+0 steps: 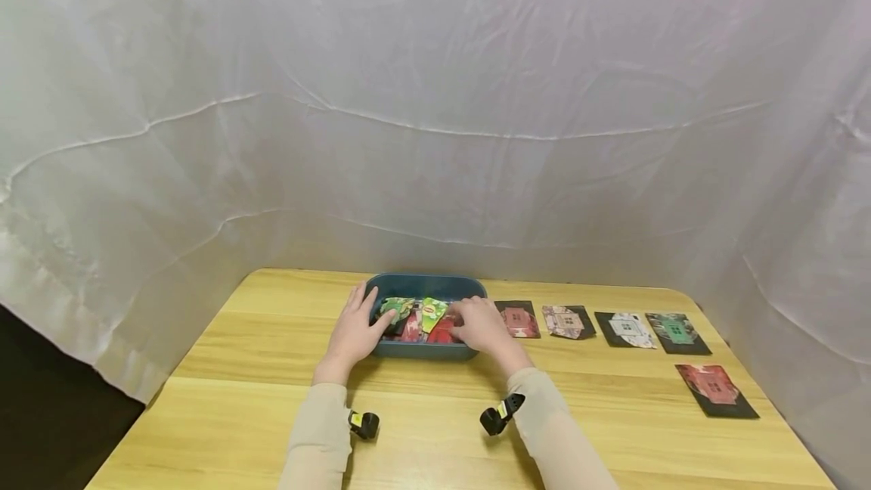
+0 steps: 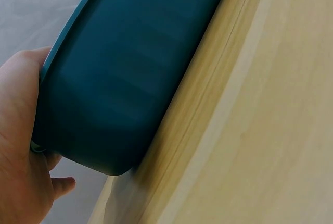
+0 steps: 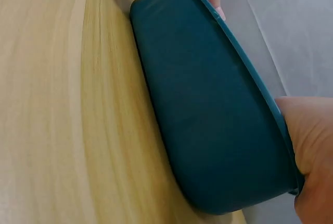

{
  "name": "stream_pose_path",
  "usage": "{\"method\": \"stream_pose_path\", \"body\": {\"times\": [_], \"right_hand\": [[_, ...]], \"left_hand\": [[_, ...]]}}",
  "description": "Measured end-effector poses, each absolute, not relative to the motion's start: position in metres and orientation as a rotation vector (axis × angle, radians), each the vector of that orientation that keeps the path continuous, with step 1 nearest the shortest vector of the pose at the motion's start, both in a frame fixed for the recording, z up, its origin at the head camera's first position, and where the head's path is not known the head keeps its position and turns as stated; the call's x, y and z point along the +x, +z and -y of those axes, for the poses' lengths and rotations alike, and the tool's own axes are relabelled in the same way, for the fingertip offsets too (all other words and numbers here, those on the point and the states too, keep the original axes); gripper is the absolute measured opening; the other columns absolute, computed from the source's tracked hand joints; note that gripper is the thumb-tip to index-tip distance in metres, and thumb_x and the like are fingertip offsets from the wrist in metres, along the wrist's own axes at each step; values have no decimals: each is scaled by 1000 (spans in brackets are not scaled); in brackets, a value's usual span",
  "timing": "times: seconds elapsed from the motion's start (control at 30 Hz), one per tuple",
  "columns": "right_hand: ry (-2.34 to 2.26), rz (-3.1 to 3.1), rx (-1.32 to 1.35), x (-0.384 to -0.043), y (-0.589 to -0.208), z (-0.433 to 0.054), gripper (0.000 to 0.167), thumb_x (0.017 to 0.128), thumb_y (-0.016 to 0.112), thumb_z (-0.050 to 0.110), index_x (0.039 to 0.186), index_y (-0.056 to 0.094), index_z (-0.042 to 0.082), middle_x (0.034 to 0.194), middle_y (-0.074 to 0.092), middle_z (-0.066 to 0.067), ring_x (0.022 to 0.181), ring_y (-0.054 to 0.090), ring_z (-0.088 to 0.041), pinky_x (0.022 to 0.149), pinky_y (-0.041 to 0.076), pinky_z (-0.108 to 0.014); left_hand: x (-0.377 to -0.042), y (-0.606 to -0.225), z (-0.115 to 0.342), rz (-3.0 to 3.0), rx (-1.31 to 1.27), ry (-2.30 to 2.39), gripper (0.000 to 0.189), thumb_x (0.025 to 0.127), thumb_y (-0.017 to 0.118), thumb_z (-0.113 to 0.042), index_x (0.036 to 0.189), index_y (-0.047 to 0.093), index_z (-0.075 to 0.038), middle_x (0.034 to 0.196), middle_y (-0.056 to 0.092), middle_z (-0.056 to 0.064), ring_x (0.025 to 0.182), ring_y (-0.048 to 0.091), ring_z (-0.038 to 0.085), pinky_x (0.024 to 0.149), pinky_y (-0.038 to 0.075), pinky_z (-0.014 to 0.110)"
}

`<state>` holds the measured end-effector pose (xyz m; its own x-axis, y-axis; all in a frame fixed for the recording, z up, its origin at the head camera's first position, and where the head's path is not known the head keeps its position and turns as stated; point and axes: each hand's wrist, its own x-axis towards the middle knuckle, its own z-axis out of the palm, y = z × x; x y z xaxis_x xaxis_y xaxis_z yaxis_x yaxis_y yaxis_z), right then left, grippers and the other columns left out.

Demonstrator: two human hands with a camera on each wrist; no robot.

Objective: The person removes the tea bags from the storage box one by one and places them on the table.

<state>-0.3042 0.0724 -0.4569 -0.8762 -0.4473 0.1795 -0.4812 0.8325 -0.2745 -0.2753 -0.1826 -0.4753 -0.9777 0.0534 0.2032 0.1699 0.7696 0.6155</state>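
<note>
A dark blue-green plastic bin stands near the far edge of the table, holding several small sachets. Among them are a yellow-green sachet and a red sachet. My left hand grips the bin's left end, thumb inside the rim and fingers outside; the left wrist view shows this hand straddling the rim. Over the right end reaches my right hand, its fingertips inside beside the red sachet. In the right wrist view the rim hides that hand's fingers, so whether they pinch anything is unclear.
To the bin's right, a row of flat sachets on dark backings includes a red one, a pale pink one, a white one and a green one. Another red one lies nearer. A pale curtain surrounds the table.
</note>
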Motion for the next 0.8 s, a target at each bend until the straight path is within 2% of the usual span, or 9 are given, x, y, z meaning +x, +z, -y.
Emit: {"method": "stream_pose_path", "body": {"times": [0.13, 0.23, 0.37, 0.63, 0.8], "right_hand": [[675, 2838, 730, -305, -459, -74, 18, 88, 71, 12, 105, 73, 16, 91, 69, 2, 94, 60, -22, 104, 40, -50], [784, 2796, 710, -304, -461, -76, 16, 89, 68, 7, 102, 73, 16, 86, 66, 3, 85, 58, -17, 93, 46, -44], [889, 2742, 661, -302, -464, -77, 17, 91, 64, 4, 103, 72, 15, 91, 65, 0, 81, 56, -14, 76, 49, -35], [1061, 2598, 546, -295, -466, -77, 16, 93, 61, 4, 102, 72, 13, 89, 62, -2, 73, 55, -11, 68, 48, -29], [1164, 2453, 461, -291, -461, -80, 15, 90, 64, 1, 98, 72, 10, 87, 67, -5, 75, 63, -15, 67, 51, -27]], "left_hand": [[-276, -477, 183, 2788, -176, -995, 77, 97, 49, -55, 154, 29, -9, 165, 11, 14, 153, 5, 34, 121, 17, 58], [-277, -477, 182, 2789, -174, -992, 76, 97, 49, -55, 154, 29, -9, 165, 10, 14, 153, 5, 34, 121, 16, 58], [-277, -478, 182, 2783, -179, -994, 75, 97, 50, -52, 154, 30, -8, 165, 11, 14, 153, 6, 35, 121, 17, 58], [-277, -478, 182, 2767, -177, -992, 76, 96, 51, -53, 154, 31, -8, 164, 13, 14, 153, 7, 35, 121, 17, 57], [-277, -478, 183, 2771, -175, -995, 76, 96, 51, -53, 154, 30, -8, 164, 13, 15, 153, 7, 35, 121, 17, 57]]}}
